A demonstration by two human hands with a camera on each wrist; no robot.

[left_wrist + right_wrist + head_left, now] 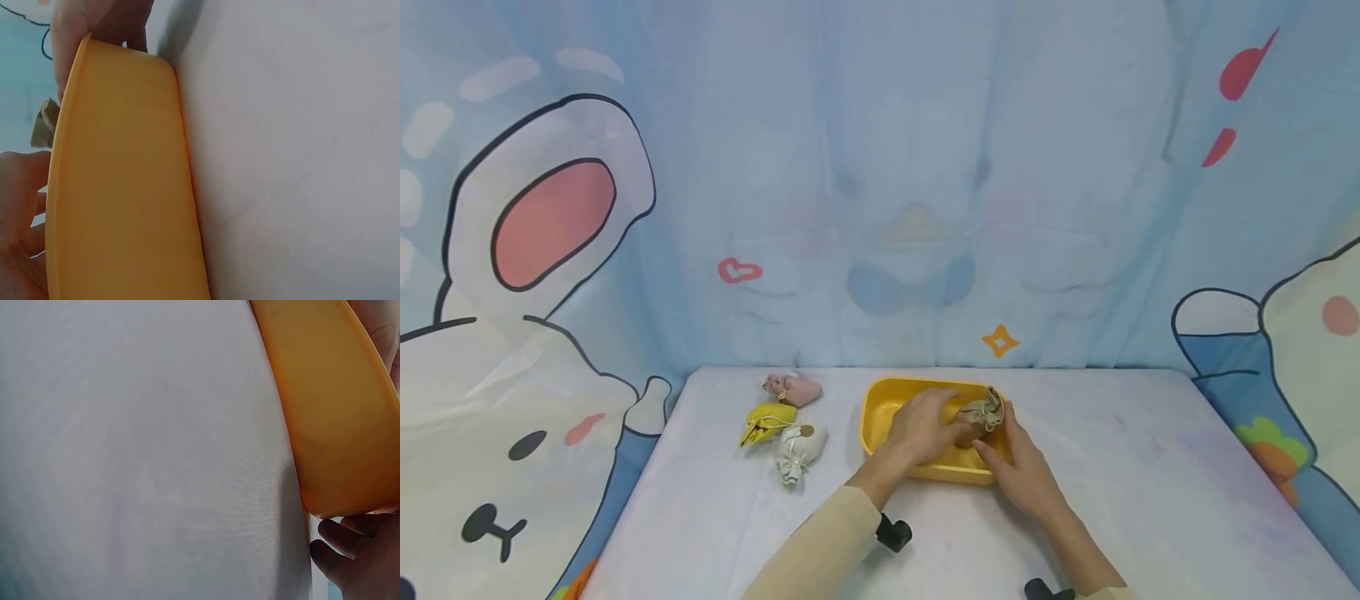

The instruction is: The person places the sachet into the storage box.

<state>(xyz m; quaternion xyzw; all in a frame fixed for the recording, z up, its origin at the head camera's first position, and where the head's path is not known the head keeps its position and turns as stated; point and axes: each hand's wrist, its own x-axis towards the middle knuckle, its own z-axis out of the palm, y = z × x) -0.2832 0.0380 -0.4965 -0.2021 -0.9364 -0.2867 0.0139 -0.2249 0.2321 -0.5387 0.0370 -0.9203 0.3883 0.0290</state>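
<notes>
Bag (990, 411), olive-topped, sits in the tub (875, 421) at its right end. My left grip (922, 425) reaches into the tub beside it; over my feed I can't tell whether it grasps the bag. My right grip (1027, 469) clasps the tub's right wall, thumb inside. A pink bag (797, 389), yellow bag (767, 422) and white bag (802, 446) lie left of the tub on the bench (1157, 500).

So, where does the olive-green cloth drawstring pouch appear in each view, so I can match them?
Head: the olive-green cloth drawstring pouch is below and right of centre, at the right half of the yellow plastic tray.
Left wrist: only its gathered top shows, near the left edge, beyond the tray's rim.
Right wrist: not visible.
Shared landmark: the tray, in all three views.
</notes>
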